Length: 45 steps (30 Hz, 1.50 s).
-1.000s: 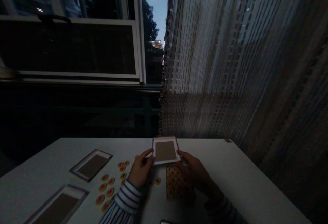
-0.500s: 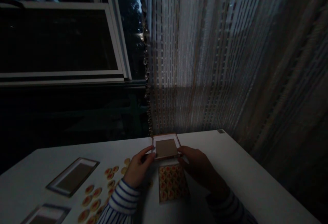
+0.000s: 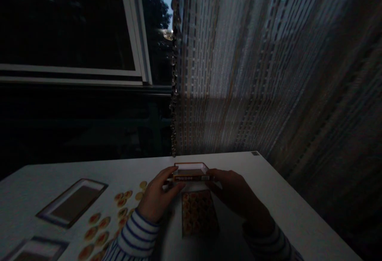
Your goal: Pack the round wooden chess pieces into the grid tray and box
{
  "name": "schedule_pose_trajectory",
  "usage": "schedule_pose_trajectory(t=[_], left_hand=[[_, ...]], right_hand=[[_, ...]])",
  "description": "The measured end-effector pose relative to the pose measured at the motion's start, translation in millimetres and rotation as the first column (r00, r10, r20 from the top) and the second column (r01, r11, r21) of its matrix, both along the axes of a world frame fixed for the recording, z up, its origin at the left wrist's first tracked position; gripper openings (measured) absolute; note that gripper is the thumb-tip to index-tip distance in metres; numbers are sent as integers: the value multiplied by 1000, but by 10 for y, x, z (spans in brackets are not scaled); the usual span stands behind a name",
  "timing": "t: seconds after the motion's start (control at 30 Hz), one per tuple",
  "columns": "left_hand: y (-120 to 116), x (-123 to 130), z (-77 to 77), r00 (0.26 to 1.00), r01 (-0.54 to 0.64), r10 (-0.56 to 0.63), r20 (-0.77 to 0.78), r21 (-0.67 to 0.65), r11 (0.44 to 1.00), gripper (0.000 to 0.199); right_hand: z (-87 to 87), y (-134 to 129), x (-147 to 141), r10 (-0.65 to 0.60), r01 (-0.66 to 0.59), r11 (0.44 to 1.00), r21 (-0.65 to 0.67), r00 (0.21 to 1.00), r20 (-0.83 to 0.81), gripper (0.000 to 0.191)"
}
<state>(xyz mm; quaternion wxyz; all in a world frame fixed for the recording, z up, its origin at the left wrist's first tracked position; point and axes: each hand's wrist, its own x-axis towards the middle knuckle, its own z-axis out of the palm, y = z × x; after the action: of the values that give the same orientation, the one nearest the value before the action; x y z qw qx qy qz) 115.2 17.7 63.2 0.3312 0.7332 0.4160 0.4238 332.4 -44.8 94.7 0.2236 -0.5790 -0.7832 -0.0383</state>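
Note:
Both hands hold a shallow box lid [image 3: 191,178] by its two short ends, tilted so that its printed outer side shows. My left hand [image 3: 158,195] grips the left end between thumb and fingers. On the right end my right hand [image 3: 234,191] does the same, its lower part in shadow. Just nearer to me than the lid lies a shallow tray [image 3: 183,221], filled with rows of round wooden discs [image 3: 198,211] with red marks, like board game pieces. The tray and the lid look apart.
Loose wooden discs [image 3: 101,238] lie scattered on the white table [image 3: 286,213] left of my left arm. Two more shallow trays, one farther back [image 3: 70,203] and one at the near left edge [image 3: 38,249], sit beyond them. Behind the table hangs a string curtain [image 3: 232,74]; the light is dim.
Both hands have tipped the lid, so its outer side faces me more and less of its inside shows. The view has shifted slightly; the discs and trays stay put.

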Motion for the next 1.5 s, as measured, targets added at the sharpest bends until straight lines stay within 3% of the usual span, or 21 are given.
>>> schedule_pose_trajectory(t=[0.13,0.47,0.8,1.03,1.2,1.5], left_hand=[[-10,-44,20,991,-36,55,-125,146,989,40],[-19,-130,42,945,-43,71,-320,94,995,42],[-115,-22,124,943,51,-24,-333,75,996,38],[-123,-35,120,937,-5,39,-348,98,995,42],[-101,-99,142,931,-92,118,-347,89,992,43],[-82,-91,132,956,-119,122,-267,25,993,46]], right_hand=[[41,-1,12,5,-5,1000,0,1000,-7,28],[-2,-5,1,111,-111,994,18,994,-5,32],[46,-3,-286,254,-255,967,6,967,31,47],[31,16,-187,254,-254,967,12,967,-12,44],[22,16,-72,196,-193,981,31,974,-115,38],[4,33,-20,231,-238,971,20,915,-332,33]])
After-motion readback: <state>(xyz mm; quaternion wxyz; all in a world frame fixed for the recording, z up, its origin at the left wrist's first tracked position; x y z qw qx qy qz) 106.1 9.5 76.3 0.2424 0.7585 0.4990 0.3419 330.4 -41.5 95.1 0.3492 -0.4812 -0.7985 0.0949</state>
